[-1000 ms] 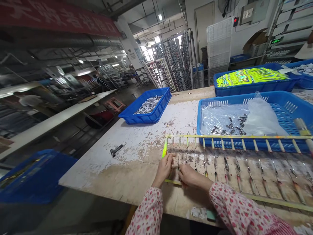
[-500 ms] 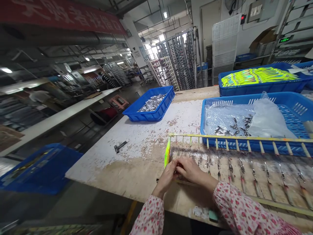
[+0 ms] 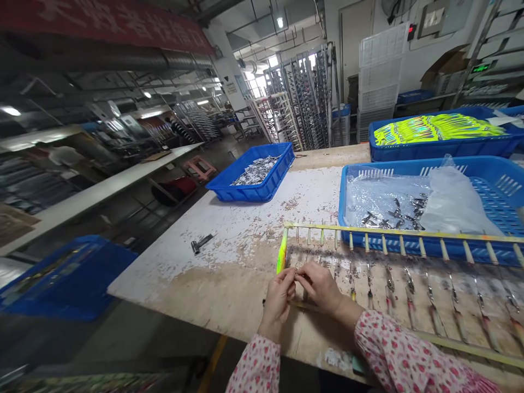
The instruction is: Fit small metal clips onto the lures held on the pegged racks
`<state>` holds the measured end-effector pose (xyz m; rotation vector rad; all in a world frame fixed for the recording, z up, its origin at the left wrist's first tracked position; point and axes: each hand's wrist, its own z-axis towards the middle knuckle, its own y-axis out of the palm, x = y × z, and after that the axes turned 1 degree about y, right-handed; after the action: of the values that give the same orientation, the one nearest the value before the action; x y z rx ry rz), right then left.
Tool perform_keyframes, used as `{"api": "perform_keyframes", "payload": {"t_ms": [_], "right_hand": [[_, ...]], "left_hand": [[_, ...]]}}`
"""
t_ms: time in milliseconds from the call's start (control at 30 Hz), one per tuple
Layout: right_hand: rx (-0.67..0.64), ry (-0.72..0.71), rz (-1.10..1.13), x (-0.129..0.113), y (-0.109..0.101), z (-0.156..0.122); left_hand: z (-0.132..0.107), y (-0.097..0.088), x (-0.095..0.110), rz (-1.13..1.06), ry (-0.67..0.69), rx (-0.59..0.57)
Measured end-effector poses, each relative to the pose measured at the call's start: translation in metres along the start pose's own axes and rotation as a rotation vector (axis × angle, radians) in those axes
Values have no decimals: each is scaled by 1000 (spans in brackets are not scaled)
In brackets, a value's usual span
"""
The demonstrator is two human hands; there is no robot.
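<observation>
My left hand point(image 3: 279, 297) is closed in a pinch at the left end of a yellow-painted rack point(image 3: 374, 230). Its fingertips nearly meet those of my right hand point(image 3: 321, 286), also pinching. Whatever sits between the fingers is too small to make out. Just above my left fingers is the rack's yellow-green end bar point(image 3: 282, 251). Several pegs line the rack's far rail. Right of my hands, small metal fittings point(image 3: 410, 279) stretch across the rack toward pale, red-tipped pieces point(image 3: 411, 314) along the near rail point(image 3: 454, 345).
A blue basket point(image 3: 343, 202) with plastic film and dark metal pieces point(image 3: 396, 210) stands behind the rack. Beyond it, a blue tray point(image 3: 379, 150) carries bright yellow lures. Another blue tray point(image 3: 245, 194) of small parts sits at the table's far-left edge. A metal tool point(image 3: 201, 244) lies on the left.
My hands have shifted slightly, and the fingertips now show more plainly, pinched close together. My left hand has turned a little more upright. The view has shifted slightly.
</observation>
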<state>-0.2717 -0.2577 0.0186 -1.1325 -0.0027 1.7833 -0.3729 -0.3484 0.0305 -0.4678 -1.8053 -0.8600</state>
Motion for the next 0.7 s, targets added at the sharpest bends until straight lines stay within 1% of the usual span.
{"api": "perform_keyframes", "payload": {"t_ms": [100, 167, 233, 300, 367, 433, 533, 600, 700], "right_hand": [[-44, -82, -68, 2, 3, 2], [-103, -82, -77, 6, 1, 11], [-123, -19, -60, 11, -4, 27], [-95, 80, -71, 17, -8, 49], [-93, 176, -131, 22, -10, 73], [-167, 252, -167, 25, -10, 93], [-247, 338, -135, 26, -9, 112], [-248, 371, -103, 26, -10, 116], [-246, 468, 10, 26, -14, 117]], "left_hand": [[3, 4, -4, -81, -8, 84], [5, 2, -3, -28, 60, 141], [10, -3, 2, 161, 202, 181], [16, -10, 8, 450, 324, 195], [24, -15, 13, 733, 370, 198], [32, -17, 16, 917, 399, 188], [40, -13, 17, 1041, 470, 123], [43, -9, 17, 1089, 499, 93], [45, -3, 20, 1145, 502, 85]]}}
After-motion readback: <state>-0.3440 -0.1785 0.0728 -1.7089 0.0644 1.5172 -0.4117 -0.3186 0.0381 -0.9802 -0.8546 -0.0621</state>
